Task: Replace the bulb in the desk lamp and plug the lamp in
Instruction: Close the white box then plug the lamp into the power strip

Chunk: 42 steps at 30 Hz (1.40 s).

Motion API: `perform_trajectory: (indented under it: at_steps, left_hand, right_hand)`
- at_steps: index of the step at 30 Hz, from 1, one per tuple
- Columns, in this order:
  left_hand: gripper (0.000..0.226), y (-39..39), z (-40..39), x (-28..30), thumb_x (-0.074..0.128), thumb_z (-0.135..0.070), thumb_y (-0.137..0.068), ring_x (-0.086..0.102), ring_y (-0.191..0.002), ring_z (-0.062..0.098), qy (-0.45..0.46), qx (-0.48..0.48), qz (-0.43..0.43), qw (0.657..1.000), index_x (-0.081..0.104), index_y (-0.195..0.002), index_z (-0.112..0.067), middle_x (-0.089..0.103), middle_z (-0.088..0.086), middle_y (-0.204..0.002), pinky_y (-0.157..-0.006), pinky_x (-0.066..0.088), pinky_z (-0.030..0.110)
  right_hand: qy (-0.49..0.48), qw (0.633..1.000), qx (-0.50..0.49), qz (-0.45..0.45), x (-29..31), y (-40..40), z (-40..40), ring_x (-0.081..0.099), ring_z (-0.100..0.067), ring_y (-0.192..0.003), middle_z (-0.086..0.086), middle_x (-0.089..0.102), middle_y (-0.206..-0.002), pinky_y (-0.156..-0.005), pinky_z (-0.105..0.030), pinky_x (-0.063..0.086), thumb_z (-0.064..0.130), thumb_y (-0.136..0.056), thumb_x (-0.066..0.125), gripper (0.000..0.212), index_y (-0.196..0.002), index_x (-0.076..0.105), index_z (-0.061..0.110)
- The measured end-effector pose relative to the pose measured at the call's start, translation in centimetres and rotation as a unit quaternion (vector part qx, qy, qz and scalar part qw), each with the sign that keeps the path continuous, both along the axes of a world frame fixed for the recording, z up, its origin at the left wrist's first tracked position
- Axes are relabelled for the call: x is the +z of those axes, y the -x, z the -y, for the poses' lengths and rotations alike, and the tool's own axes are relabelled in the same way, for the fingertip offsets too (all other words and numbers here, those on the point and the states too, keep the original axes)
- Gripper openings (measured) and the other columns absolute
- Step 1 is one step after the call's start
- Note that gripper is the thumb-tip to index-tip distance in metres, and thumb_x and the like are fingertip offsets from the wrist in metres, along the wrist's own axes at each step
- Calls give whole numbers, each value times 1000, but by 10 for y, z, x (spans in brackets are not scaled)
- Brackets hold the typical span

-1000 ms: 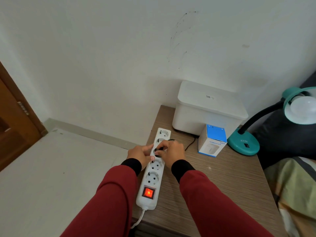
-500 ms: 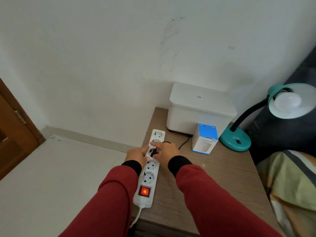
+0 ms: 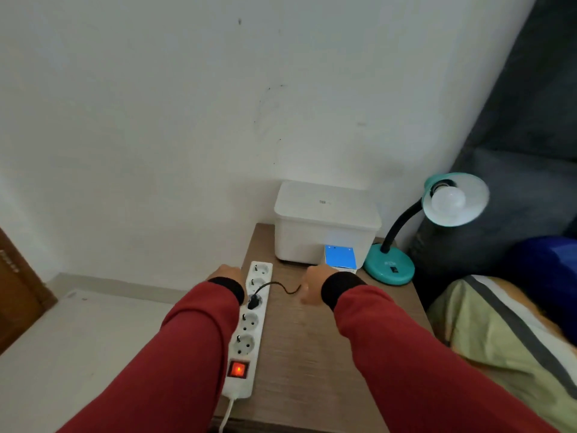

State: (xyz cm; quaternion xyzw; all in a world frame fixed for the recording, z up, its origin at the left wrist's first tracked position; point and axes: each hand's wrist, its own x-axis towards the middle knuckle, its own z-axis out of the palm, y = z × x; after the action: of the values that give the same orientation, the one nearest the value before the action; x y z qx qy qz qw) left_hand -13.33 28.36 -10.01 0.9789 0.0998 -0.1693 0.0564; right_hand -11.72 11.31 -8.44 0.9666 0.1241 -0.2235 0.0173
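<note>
A white power strip is lying along the left edge of a wooden nightstand, running from 6 o'clock up toward 12. Its red switch is glowing at the near end. A black plug is sitting in the third socket from the far end, and its black cord is curling off toward 2 o'clock until it is passing behind the right hand.

The left hand is resting just beside the strip at its 9 o'clock side, near the far sockets; its fingers are hidden behind the wrist and cuff, so how far open it is cannot be told, and it is not seen holding anything. The right hand is hovering over the nightstand at 3 o'clock from the plug, well clear of the strip, fingers loosely curled and blurred, with nothing visibly in its grasp. Both arms are wearing red sleeves with black cuffs.

The teal lamp is standing at the far right corner of the nightstand, at about 2 o'clock from the hands, its black neck arching up to a teal shade. A white bulb is sitting in the shade's socket. A blue-topped box is standing between the right hand and the lamp base, in front of a white lidded bin at 12 o'clock against the wall.
</note>
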Motion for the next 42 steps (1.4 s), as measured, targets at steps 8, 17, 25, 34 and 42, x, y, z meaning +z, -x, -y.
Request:
perform_trajectory:
  at_steps: [8,17,25,34,42]
  left_hand:
    - [36,-35,70,40,51,-21,-96,56,-121,25,-44,-66,40,996,54,-128,-5,55,12,-133,-96,47,28]
    - [33,-95,189,45,55,-25,-92,58,-116,27,-49,-183,43,981,62,-118,-5,61,11,-125,-91,49,29]
    - [38,-125,272,-20,53,-24,-93,55,-120,27,52,-227,52,971,55,-127,-9,57,11,-131,-99,45,32]
    - [44,-123,292,-99,57,-15,-93,43,-130,14,221,-213,140,941,50,-136,-14,51,2,-140,-106,23,10]
    - [43,-125,290,-121,63,-12,-87,43,-128,16,281,-157,175,930,56,-130,-12,56,4,-135,-94,11,-2]
  right_hand:
    - [10,998,-40,47,17,-26,62,57,-31,-113,-15,59,-126,-89,-36,48,31,-89,54,41,-118,57,3]
    - [-15,989,-128,72,10,-54,164,51,-34,-125,-16,53,-136,-102,-38,44,26,-93,51,48,-133,47,0]
    - [-119,968,-204,87,-46,-76,233,55,-28,-120,-12,62,-128,-101,-33,44,20,-90,53,34,-121,63,8]
    - [-342,855,-282,269,-133,-79,243,54,-19,-117,-7,67,-118,-98,-5,26,8,-78,71,39,-117,67,11]
    - [-357,823,-241,370,-160,-79,244,49,-11,-102,-11,71,-99,-98,10,17,7,-70,76,30,-101,75,8]
